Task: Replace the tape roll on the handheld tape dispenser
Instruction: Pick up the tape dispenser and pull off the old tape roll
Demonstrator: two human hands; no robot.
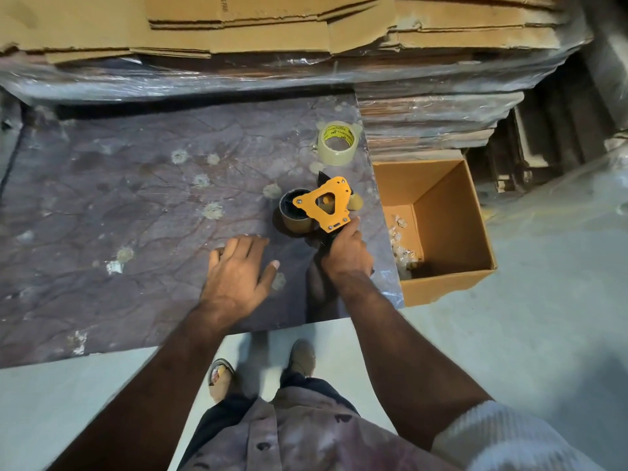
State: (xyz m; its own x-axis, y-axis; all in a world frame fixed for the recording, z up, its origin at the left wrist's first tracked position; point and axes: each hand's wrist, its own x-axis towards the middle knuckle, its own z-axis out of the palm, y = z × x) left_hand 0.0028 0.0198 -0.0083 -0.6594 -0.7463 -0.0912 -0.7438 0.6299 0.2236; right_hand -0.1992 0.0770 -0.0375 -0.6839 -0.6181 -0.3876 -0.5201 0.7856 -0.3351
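A handheld tape dispenser [329,206] with an orange side plate stands on the dark worktop [142,198], right of centre. My right hand [347,250] grips its black handle from below. A brown, nearly used-up roll core [296,215] sits on the dispenser's left side. Farther back on the worktop lies a fresh clear tape roll [336,143] with a yellow printed inner core, apart from the dispenser. My left hand [239,269] rests flat on the worktop with fingers spread, holding nothing, a little left of the dispenser.
An open cardboard box [452,232] with scraps inside stands on the floor right of the worktop. Stacks of flattened cardboard [272,25] wrapped in plastic film rise behind. My feet [261,368] stand on the grey floor at the worktop's near edge.
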